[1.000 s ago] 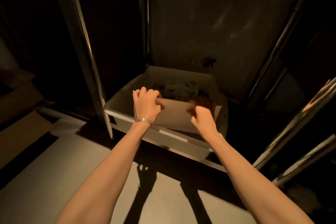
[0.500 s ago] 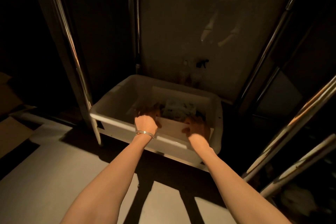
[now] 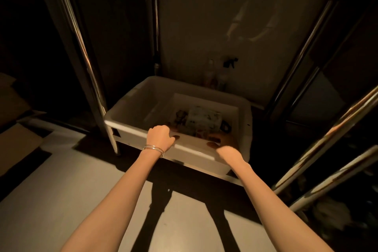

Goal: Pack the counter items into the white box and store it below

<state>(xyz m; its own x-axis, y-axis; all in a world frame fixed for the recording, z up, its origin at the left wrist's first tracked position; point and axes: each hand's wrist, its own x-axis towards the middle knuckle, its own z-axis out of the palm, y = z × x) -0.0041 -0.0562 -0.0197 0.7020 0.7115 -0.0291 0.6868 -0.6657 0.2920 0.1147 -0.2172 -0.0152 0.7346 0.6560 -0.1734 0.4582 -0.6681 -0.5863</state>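
The white box (image 3: 206, 102) sits low inside a larger white tub (image 3: 131, 108) under the counter, on a low shelf. Packed items (image 3: 201, 121) fill the box, among them a pale printed package. My left hand (image 3: 160, 136), with bangles at the wrist, curls its fingers over the box's near wall at the left. At the near right corner my right hand (image 3: 226, 150) reaches over the tub's rim and grips the box. Its fingers show only as a glow through the tub's wall.
Metal counter legs (image 3: 81, 51) stand left of the tub, and slanted metal rails (image 3: 327, 139) rise at the right. Two bottles (image 3: 216, 80), one a sprayer, stand behind the tub against the back panel. Pale floor (image 3: 61, 190) lies in front; flat cardboard (image 3: 18, 145) lies at left.
Both hands have lowered the white box from above the shelf down into the tub. The view has moved closer and lower.
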